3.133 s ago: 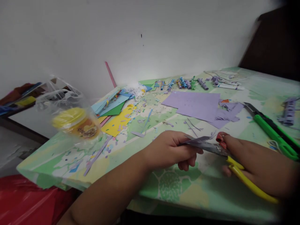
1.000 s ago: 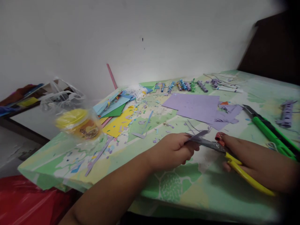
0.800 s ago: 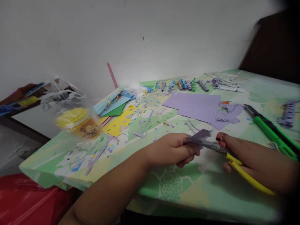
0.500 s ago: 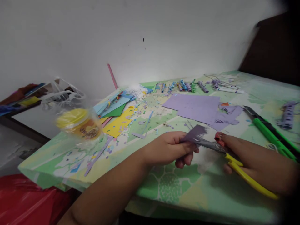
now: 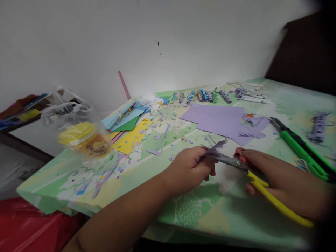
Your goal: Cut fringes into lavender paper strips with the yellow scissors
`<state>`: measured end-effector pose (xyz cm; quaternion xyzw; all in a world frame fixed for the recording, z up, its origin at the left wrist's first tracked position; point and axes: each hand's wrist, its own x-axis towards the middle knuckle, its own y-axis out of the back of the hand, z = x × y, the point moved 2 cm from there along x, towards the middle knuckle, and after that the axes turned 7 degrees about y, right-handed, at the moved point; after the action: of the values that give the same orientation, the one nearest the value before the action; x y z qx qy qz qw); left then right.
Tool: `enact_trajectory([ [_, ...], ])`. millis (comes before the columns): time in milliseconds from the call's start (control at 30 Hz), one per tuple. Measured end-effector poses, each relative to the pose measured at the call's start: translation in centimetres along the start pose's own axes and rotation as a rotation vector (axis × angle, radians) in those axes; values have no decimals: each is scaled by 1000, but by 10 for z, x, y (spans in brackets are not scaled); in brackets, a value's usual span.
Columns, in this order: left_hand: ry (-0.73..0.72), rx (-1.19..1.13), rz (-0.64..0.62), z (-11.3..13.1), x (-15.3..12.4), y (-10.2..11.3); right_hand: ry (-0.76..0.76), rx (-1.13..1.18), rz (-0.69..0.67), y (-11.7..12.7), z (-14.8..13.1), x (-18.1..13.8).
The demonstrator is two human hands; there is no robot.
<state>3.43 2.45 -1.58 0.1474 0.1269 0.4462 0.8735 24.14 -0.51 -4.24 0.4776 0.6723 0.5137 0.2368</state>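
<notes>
My left hand (image 5: 190,169) pinches a small purple paper strip (image 5: 215,148) with a fringed edge, just above the green patterned table (image 5: 215,217). My right hand (image 5: 283,183) is closed around yellow-handled scissors (image 5: 265,190). Their grey blades (image 5: 227,160) reach left under the strip, up to my left fingers. A finger with a red nail rests on top of the blades near the pivot.
A large purple sheet (image 5: 217,119) lies beyond the hands. A green utility knife (image 5: 299,147) lies at the right. Rolled paper curls (image 5: 207,95) line the back by the wall. Coloured sheets (image 5: 128,131) and scraps lie at left, near a yellow-lidded jar in plastic (image 5: 84,140).
The strip in my left hand has tilted and turned between frames while the scissors stay beneath it. Both hands have shifted slightly left and toward me.
</notes>
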Motion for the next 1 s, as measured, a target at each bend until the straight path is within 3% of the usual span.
enact_trajectory([
  [233,-178,193,23,7,-4,1,-9,-6,-2,-4,-1,-6],
  [700,-244,245,-66,12,-6,1,17,55,-86,-10,6,-11],
  [1000,-282,262,-68,15,-6,2,-3,51,-56,-10,1,-14],
])
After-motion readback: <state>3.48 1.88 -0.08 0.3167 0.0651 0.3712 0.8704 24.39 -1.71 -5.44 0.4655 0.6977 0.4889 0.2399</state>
